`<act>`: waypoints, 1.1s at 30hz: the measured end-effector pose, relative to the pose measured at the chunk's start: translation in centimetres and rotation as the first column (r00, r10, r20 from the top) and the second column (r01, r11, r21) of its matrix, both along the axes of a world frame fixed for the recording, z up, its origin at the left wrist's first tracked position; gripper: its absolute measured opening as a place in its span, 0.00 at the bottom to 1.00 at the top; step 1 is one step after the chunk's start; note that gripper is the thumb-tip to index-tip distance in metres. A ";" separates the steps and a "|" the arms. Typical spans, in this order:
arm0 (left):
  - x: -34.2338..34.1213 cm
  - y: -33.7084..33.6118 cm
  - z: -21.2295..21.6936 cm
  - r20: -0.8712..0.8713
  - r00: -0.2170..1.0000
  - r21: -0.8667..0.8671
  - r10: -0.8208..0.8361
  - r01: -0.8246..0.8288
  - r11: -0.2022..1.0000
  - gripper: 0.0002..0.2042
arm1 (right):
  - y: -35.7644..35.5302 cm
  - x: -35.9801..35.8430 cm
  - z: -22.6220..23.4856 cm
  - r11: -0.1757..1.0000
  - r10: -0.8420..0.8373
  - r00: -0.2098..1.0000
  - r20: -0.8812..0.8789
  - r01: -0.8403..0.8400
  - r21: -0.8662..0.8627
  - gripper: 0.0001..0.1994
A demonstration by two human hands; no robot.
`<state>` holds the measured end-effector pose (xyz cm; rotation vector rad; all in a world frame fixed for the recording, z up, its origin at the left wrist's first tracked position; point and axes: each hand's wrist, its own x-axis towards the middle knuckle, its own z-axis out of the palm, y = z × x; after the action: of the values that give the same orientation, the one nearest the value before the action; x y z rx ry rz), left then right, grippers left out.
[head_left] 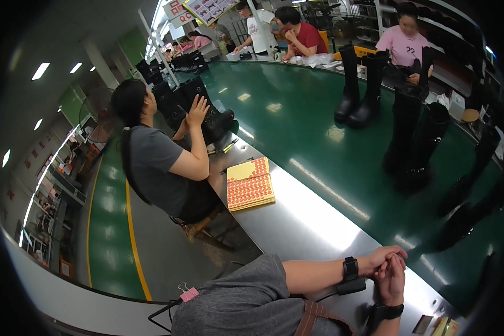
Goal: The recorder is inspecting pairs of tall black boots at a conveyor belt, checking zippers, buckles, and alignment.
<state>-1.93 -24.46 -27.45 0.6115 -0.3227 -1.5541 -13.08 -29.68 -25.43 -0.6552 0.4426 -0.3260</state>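
Note:
My left hand (380,259) and my right hand (392,281) are brought together over the edge of the metal work surface (311,207). Their fingers are closed against each other, and I see no object in them. A black band with a watch-like face (350,269) is on my left wrist, and another black band (387,311) is on the right. Beneath my left wrist lies a small black box (351,286). Farther along the metal surface rests a stack of yellow sheets (251,186) with rows of round red stickers.
Black boots stand on the green belt (297,126): a pair (357,89) at the far side and more (411,134) at right. At left a seated co-worker (162,151) handles a black boot (215,120). Other people work across the belt. A pink binder clip (189,294) is near my sleeve.

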 end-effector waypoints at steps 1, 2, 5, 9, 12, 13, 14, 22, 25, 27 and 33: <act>0.2 0.0 -0.2 -0.013 1.000 0.004 0.023 -0.023 1.000 0.18 | 0.0 -0.3 0.0 1.000 0.013 1.000 0.018 -0.013 -0.010 0.10; 0.0 -0.2 -0.4 -0.033 0.999 0.011 0.032 -0.032 0.999 0.18 | 0.1 -0.1 0.2 0.999 0.035 0.999 0.001 -0.035 -0.012 0.10; 2.0 1.5 0.4 0.028 0.999 0.023 0.036 -0.036 0.999 0.19 | 0.0 1.4 0.2 0.984 0.173 0.981 0.087 -0.176 0.028 0.11; 1.8 1.0 1.3 0.073 0.997 0.038 0.026 -0.029 0.999 0.19 | -0.5 1.1 0.1 0.988 0.144 0.984 0.101 -0.148 0.036 0.11; 1.3 0.7 1.3 0.078 0.997 0.043 0.010 -0.013 0.999 0.19 | -0.6 0.4 0.0 0.986 0.155 0.981 0.115 -0.160 0.039 0.12; 1.2 0.9 1.9 0.089 0.996 0.042 0.001 -0.005 0.999 0.19 | -0.5 0.3 0.3 0.987 0.152 0.981 0.118 -0.158 0.037 0.12; 1.0 0.8 1.7 0.096 0.995 0.042 -0.006 0.002 0.999 0.19 | -0.4 0.2 0.4 0.987 0.152 0.981 0.122 -0.157 0.035 0.12; 1.9 0.3 1.1 0.147 0.989 0.091 -0.032 0.019 0.996 0.18 | -0.9 0.3 -0.2 0.980 0.192 0.968 0.158 -0.197 0.017 0.12; 4.4 -2.9 5.2 0.738 0.667 0.135 0.108 -0.302 0.944 0.19 | -1.8 -0.2 0.1 0.982 0.152 0.979 0.136 -0.165 0.095 0.10; 9.8 -5.6 7.6 0.938 -0.130 -0.339 0.320 -0.527 0.780 0.34 | -1.7 0.0 0.3 0.982 0.167 0.978 0.128 -0.177 0.069 0.09; 19.2 -11.3 10.3 0.942 -0.269 -0.101 -0.200 -0.798 0.594 0.56 | -1.0 0.3 0.0 0.976 0.218 0.973 0.079 -0.218 -0.007 0.08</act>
<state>17.26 -35.80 -17.11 2.3651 -0.6408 0.0094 -12.82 -30.63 -25.41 -0.6801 0.2918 -0.1428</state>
